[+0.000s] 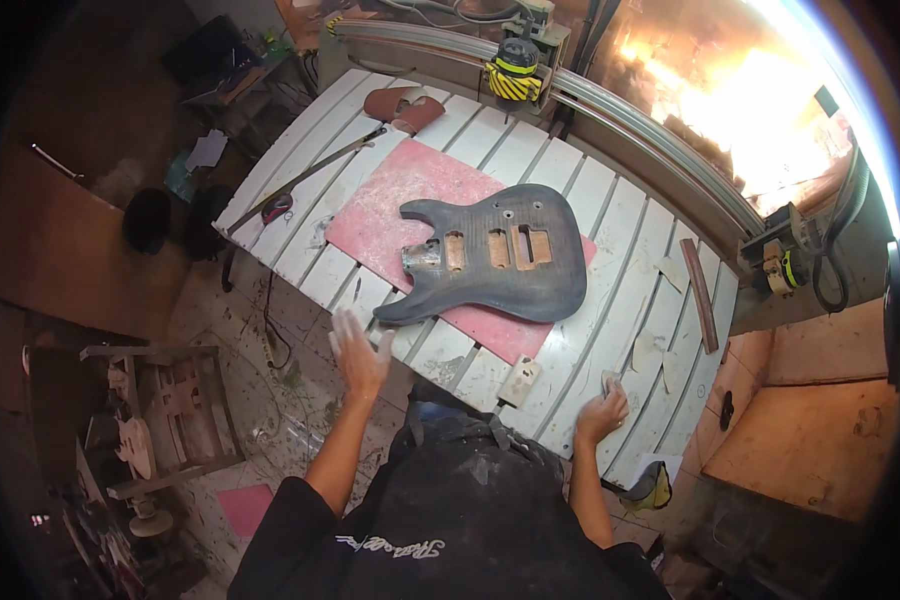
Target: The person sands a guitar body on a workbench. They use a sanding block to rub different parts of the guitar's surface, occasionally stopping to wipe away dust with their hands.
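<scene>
A dark grey electric guitar body (550, 215) with routed pickup cavities lies flat on a dusty pink sheet (380, 205) on the white slatted table (610, 275). My left hand (362, 358), pale with dust, is open beside the table's near edge, just off the body's lower horn. It holds nothing. Over the table's near right part, my right hand (602, 414) is closed with curled fingers. A small greyish flat piece, which looks like sandpaper (610, 379), shows at its fingertips. Torn pale scraps (647, 353) lie just beyond that hand.
A white power socket (520, 381) sits at the near edge. A long brown strip (700, 295) lies at right, reddish-brown sandpaper (405, 108) at the far left, near a long thin rod (315, 172). A rail-mounted machine head (515, 72) stands behind; a wooden frame (170, 420) is at left.
</scene>
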`<state>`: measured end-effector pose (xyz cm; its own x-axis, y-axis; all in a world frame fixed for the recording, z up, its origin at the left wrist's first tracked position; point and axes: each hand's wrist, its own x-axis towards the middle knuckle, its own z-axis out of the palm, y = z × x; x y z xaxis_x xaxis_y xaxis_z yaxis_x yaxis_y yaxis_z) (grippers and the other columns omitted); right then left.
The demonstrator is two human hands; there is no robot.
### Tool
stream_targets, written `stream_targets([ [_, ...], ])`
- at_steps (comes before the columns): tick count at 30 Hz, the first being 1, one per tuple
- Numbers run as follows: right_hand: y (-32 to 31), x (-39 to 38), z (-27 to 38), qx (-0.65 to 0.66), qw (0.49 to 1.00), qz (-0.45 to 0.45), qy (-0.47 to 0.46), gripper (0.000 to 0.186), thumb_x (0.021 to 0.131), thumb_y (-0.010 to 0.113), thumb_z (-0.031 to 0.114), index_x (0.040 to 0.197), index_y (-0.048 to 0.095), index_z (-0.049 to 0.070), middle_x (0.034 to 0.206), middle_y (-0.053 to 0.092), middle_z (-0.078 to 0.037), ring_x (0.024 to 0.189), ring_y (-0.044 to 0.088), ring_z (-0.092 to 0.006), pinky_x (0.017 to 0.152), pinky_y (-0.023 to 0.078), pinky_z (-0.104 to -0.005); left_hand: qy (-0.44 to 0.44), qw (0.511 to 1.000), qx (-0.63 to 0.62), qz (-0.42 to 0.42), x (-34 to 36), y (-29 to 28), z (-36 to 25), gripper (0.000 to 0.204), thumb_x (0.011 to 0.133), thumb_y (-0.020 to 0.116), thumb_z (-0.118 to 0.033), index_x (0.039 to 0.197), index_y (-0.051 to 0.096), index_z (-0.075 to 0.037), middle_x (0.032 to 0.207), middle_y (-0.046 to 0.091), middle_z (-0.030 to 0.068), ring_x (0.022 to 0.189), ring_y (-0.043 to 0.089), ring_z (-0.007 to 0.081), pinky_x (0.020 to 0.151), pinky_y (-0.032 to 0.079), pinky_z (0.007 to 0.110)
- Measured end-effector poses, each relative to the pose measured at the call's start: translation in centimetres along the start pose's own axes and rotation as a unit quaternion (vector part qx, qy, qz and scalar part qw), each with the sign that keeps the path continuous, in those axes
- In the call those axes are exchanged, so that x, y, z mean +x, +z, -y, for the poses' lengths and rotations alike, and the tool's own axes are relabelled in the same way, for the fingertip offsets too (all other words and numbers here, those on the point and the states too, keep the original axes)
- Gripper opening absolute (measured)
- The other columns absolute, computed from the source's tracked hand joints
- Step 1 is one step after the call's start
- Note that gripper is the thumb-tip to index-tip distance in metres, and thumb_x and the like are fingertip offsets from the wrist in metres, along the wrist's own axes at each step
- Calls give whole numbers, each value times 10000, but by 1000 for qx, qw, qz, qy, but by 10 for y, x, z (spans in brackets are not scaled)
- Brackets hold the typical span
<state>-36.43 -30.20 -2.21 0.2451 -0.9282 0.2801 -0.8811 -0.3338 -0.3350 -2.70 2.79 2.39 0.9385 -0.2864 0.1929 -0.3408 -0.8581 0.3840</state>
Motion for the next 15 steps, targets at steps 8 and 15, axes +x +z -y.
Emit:
stream_targets([
  [8,1,-1,1,-22,1000,13,18,446,897,604,56,1315,688,186,1415,638,-31,1360,524,-339,1105,415,-558,193,973,34,124,11,5,-49,1029,932,669,-626,1622,336,60,1707,302,274,1601,234,446,1298,156,594],
  [15,-2,-1,7,-23,999,18,41,438,899,617,54,1310,685,190,1422,630,-16,1350,529,-341,1105,417,-559,61,998,27,1,20,22,-42,1091,948,637,-661,1614,289,129,1705,223,352,1624,147,456,1312,103,583],
])
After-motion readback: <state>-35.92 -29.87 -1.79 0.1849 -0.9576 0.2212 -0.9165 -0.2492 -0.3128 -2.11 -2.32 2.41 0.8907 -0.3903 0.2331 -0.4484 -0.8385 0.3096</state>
